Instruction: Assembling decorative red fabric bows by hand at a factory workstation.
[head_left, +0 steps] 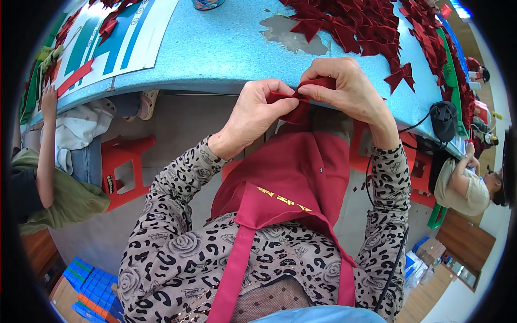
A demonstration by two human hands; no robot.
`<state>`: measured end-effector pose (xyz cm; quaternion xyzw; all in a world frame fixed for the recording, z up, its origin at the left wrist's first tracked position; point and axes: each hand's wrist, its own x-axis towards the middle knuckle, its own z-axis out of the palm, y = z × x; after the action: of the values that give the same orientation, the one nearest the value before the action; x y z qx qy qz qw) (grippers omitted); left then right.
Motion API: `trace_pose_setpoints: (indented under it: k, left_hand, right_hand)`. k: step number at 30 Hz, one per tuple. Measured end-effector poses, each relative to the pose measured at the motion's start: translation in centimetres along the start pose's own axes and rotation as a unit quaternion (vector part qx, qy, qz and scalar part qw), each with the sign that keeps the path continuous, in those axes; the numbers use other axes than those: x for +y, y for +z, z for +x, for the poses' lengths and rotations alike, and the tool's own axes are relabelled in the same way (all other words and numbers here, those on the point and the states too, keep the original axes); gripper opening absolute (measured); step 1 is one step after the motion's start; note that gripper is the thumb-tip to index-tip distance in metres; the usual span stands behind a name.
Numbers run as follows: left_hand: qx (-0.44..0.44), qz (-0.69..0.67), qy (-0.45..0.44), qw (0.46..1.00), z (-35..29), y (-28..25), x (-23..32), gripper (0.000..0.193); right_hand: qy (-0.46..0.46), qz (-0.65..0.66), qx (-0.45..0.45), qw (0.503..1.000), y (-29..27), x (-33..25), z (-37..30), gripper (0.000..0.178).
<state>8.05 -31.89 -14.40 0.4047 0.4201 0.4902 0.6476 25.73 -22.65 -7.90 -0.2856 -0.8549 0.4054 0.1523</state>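
Note:
Between my two hands, just off the table's near edge, is a dark red ribbon bow (293,114). My left hand (257,110) pinches its left loop between thumb and fingers. The right loop is gripped by my right hand (344,89), thumb against the curled forefinger, close to the bow's middle. A tail of the bow hangs down in front of my red apron (291,167). The fingertips partly cover the knot. On the table (215,48) beyond my right hand lies a heap of similar red bows (355,27), with one bow (401,77) at its near edge.
A printed white, blue and green sheet (116,43) covers the table's left part. A black pouch with a cord (445,121) hangs at the right edge. People sit to the left and right. A red stool (126,161) stands at left; blue crates (94,288) are at lower left.

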Motion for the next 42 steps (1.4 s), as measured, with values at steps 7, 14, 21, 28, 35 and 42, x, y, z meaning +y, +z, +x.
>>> trace_pose_setpoints:
  k: [7,14,21,28,35,42]
  left_hand:
    - [-0.022,-0.069,-0.028,0.997,-0.3,2.3,-0.5,0.003]
    - [0.029,-0.176,-0.088,0.980,-2.4,-0.6,-3.4,0.000]
    - [0.070,-0.205,-0.092,0.972,-2.7,-2.9,-5.0,0.001]
    - [0.076,-0.191,-0.064,0.977,-1.9,-2.1,-3.6,0.002]
    - [0.070,-0.101,0.008,0.992,-1.9,-1.7,-2.6,0.005]
    - [0.095,-0.019,0.024,0.995,-2.0,-2.4,-2.2,0.010]
  right_hand:
    - [-0.030,-0.012,-0.037,0.999,-2.7,0.6,-2.0,0.011]
    - [-0.126,-0.251,-0.021,0.959,-2.3,3.7,-0.5,0.010]
    - [-0.186,-0.354,0.133,0.907,0.8,4.1,0.8,0.018]
    - [-0.237,-0.187,0.045,0.952,2.4,2.9,1.6,0.025]
    - [-0.251,-0.224,0.031,0.941,2.6,2.0,1.8,0.025]
    - [-0.142,-0.148,-0.010,0.979,4.3,1.6,1.8,0.020]
